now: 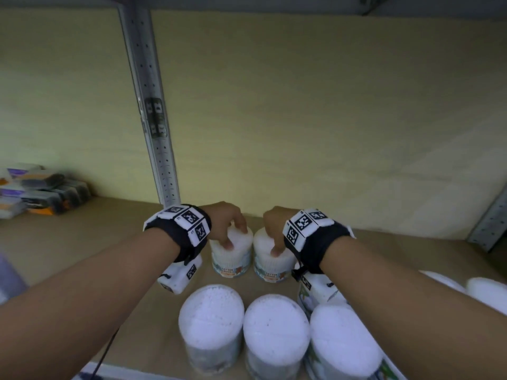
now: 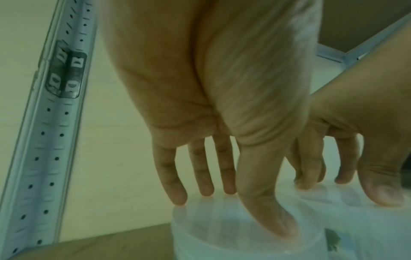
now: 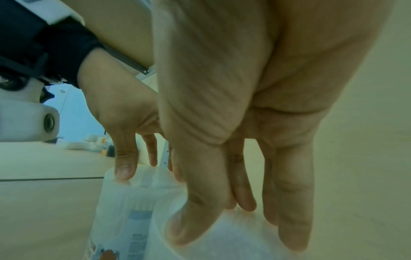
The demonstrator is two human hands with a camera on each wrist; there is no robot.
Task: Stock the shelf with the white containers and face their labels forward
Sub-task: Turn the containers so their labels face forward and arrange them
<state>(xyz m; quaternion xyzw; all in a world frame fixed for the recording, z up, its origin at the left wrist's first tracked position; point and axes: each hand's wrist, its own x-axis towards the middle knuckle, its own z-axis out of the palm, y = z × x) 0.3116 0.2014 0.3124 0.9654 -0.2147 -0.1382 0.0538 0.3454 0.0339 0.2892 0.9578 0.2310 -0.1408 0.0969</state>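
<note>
Head view: each hand grips a tub by the lid, fingers curled over the rim from above. Left hand (image 1: pixel 227 224) holds the left tub (image 1: pixel 231 255); right hand (image 1: pixel 274 229) holds the right tub (image 1: pixel 271 260). Both tubs stand upright on the shelf (image 1: pixel 82 242) just beside each other, labels toward the viewer. I judge this the placing or facing step; next comes a small twist if a label sits off-centre, then letting go and lifting straight up. Three more tubs (image 1: pixel 275 333) crowd in at 6 o'clock. Open board lies at 12 and 9 o'clock, up to the post (image 1: pixel 153 127) and wall.
</note>
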